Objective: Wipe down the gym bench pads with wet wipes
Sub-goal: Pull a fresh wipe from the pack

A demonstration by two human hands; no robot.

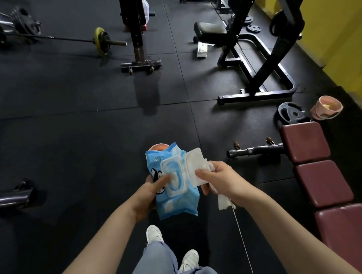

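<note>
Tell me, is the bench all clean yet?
Not yet. One wet wipe is already out, held in the right hand. The left hand holds the blue wipes pack, its lid flipped open. The maroon bench pads are untouched.

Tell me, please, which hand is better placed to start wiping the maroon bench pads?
The right hand, probably. It already holds a white wipe and is on the side where the maroon bench pads lie. The left hand is occupied gripping the blue wipes pack, whose lid is open.
</note>
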